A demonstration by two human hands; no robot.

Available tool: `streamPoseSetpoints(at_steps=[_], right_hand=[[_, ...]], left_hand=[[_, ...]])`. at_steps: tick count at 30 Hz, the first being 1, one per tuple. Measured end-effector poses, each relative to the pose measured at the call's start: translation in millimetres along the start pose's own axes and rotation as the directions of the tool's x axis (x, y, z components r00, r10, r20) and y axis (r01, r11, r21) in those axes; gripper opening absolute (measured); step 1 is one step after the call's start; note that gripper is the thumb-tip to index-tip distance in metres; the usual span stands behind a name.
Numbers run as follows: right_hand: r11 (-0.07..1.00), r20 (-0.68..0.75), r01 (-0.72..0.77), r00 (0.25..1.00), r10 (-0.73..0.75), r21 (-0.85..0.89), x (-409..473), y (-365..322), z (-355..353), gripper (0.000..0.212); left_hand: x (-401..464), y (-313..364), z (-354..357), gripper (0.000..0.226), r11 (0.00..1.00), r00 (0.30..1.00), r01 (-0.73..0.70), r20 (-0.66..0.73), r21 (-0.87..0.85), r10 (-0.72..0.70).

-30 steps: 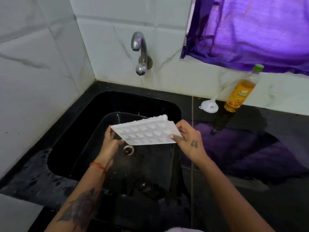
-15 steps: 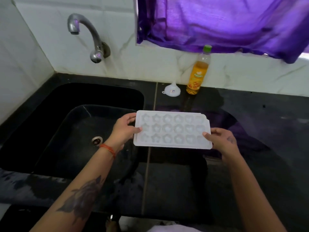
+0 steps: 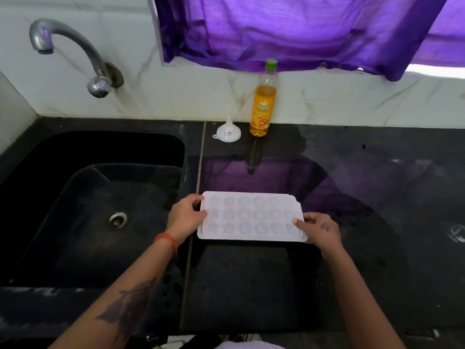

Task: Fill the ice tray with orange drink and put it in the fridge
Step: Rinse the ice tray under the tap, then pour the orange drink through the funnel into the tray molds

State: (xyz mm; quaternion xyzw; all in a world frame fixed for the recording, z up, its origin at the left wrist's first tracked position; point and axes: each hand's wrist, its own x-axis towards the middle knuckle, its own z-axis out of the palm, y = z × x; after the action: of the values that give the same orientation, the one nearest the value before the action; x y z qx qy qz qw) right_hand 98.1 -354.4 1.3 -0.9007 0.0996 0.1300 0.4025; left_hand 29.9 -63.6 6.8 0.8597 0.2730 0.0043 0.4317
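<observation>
Directly right of one black sink (image 3: 95,197), one white ice tray (image 3: 251,216) sits cavities-up over the dark surface (image 3: 364,248), its ends gripped by left hand (image 3: 185,217) and right hand (image 3: 320,229), with one orange drink bottle (image 3: 264,102) and one funnel (image 3: 228,132) beyond it.

White plastic ice tray (image 3: 251,216) flat over the black stone table (image 3: 377,248), just right of the black sink (image 3: 75,235), left hand (image 3: 185,217) at its left end, right hand (image 3: 319,229) at its right. Behind it, against the wall, clear plastic bottle of orange drink (image 3: 264,102) upright, with a white plastic funnel (image 3: 228,132) just left of it. Curved metal tap (image 3: 73,54) on the wall behind the sink.
</observation>
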Motion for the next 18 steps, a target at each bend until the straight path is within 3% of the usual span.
streamPoseSetpoints(at_steps=[4, 6, 11, 15, 18], right_hand=[[0.985, 0.029, -0.012, 0.999, 0.017, -0.175, 13, -10, -10, 0.04], [0.971, -0.001, 0.012, 1.0, -0.013, -0.239, 21, -24, -16, 0.048], [0.963, 0.021, 0.164, 0.986, -0.163, -0.215, 51, -93, -23, 0.05], [0.961, 0.031, 0.239, 0.971, -0.237, -0.141, 91, -158, -18, 0.06], [0.964, -0.008, 0.24, 0.97, -0.242, -0.112, 130, -195, -6, 0.074]], left_hand=[[15, 18, -3, 0.035, 0.966, 0.973, -0.186, -0.103, 0.177, 0.206], [29, 39, -3, 0.035, 0.936, 0.949, -0.3, -0.045, 0.182, 0.313], [71, 85, 18, 0.035, 0.809, 0.846, -0.533, 0.172, 0.249, 0.504], [109, 101, 46, 0.056, 0.693, 0.791, -0.604, 0.4, 0.393, 0.463], [129, 92, 67, 0.076, 0.568, 0.755, -0.625, 0.601, 0.536, 0.264]])
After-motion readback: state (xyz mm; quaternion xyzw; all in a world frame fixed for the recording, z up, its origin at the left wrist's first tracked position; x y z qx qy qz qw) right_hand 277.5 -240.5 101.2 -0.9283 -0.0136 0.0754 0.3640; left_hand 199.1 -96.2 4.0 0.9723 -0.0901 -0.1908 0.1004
